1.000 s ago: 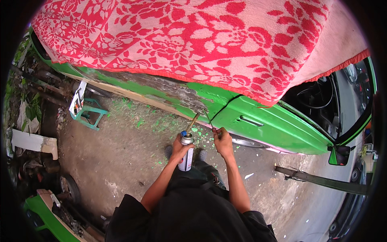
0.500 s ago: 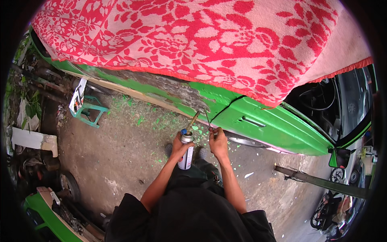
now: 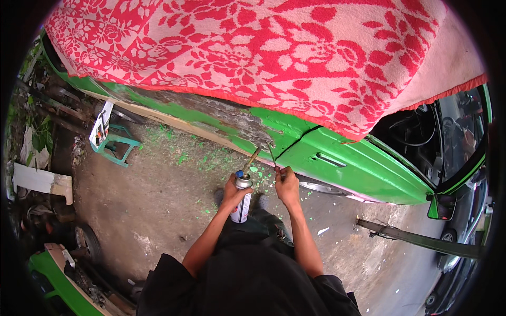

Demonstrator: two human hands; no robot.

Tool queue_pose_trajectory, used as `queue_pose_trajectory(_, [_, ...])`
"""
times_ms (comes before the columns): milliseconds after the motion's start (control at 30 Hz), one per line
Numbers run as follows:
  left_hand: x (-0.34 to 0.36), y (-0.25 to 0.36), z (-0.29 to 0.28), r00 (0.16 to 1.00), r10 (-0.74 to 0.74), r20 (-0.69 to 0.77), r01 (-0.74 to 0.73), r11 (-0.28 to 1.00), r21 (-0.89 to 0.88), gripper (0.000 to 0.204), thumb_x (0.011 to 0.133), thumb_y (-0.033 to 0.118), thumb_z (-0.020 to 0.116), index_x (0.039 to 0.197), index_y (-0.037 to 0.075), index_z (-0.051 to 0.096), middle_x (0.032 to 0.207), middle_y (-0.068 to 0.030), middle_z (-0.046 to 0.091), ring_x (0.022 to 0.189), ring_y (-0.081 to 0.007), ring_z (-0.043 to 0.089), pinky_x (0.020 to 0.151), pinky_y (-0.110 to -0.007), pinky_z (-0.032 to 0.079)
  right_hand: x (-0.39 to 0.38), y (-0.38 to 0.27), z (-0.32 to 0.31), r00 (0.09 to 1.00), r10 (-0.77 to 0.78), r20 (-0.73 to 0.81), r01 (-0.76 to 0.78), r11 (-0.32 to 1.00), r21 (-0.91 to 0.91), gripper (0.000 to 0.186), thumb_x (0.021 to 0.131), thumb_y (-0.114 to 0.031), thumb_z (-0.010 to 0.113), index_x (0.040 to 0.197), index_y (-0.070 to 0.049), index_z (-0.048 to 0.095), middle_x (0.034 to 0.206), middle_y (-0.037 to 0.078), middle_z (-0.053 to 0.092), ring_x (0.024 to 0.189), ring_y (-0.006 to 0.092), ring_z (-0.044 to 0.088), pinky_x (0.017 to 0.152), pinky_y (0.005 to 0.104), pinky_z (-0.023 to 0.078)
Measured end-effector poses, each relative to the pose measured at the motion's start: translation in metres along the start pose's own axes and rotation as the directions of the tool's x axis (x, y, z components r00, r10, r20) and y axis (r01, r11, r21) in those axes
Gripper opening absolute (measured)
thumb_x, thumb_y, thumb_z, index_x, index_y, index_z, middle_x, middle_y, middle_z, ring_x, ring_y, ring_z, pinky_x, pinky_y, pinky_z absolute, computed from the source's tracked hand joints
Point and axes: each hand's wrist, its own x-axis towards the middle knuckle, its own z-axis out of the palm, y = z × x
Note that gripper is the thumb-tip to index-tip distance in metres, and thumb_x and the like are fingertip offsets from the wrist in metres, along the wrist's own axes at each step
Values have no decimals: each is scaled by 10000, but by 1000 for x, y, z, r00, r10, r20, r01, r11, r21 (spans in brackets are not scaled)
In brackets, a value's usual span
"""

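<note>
Here is the left hand point(image 3: 232, 194), fingers and thumb wrapped firmly around the neck of a gas canister point(image 3: 242, 209), which stands nearly upright just out from the side of the green car point(image 3: 363, 171). No gap shows in that grip. A blue knob point(image 3: 239, 174) sits at the canister's top, and a brass-coloured nozzle point(image 3: 252, 159) slants up toward the car's flank.

Over to the right hand point(image 3: 287, 184), also close beside the car: its fingers are pinched together on the reddish handle of a thin tool point(image 3: 272, 157). The slim shaft angles up to the car's side, its tip near the nozzle's end; whether either tip touches the panel, I can't tell.

And right there on the car, a rough, bare grey-brown patch point(image 3: 232, 117) runs along the green flank, its lower end close to both tips. Green paint flakes point(image 3: 254, 169) lie on the ground below the car.

Moving out: a red-and-pink floral blanket point(image 3: 263, 58) drapes across the car's upper part. A dark door handle point(image 3: 330, 159) sits on the car's door, to the right of the patch, and a side mirror point(image 3: 441, 206) juts out at the car's far right. Beside the car's left stretch stands a teal stool point(image 3: 117, 139); well out from the car's right stretch, a long beam point(image 3: 416, 237).
</note>
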Motion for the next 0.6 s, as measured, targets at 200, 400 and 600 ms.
queue_pose_trajectory(200, [-9, 20, -2, 998, -44, 40, 47, 997, -66, 539, 619, 110, 828, 1054, 26, 523, 921, -91, 667, 855, -202, 647, 772, -340, 511, -3, -7, -6, 991, 130, 42, -134, 986, 101, 131, 899, -87, 620, 882, 30, 563, 702, 262, 643, 681, 456, 649, 585, 485, 479])
queue_pose_trajectory(400, [-2, 10, 2, 999, -46, 29, 45, 998, 36, 563, 594, 108, 845, 1049, 34, 522, 916, -87, 672, 849, -197, 649, 759, -337, 515, 6, 14, 23, 1000, 28, 6, -28, 999, -46, 137, 898, -94, 624, 920, 33, 577, 790, 214, 686, 662, 320, 687, 615, 422, 505])
queue_pose_trajectory(600, [2, 8, -6, 1000, -1, 16, 2, 999, -48, 550, 602, 114, 837, 1049, 33, 527, 910, -92, 667, 841, -200, 645, 756, -336, 515, 0, 21, 20, 990, 135, 47, -140, 982, 125, 122, 915, -99, 613, 904, 17, 577, 796, 176, 698, 588, 243, 633, 554, 381, 472])
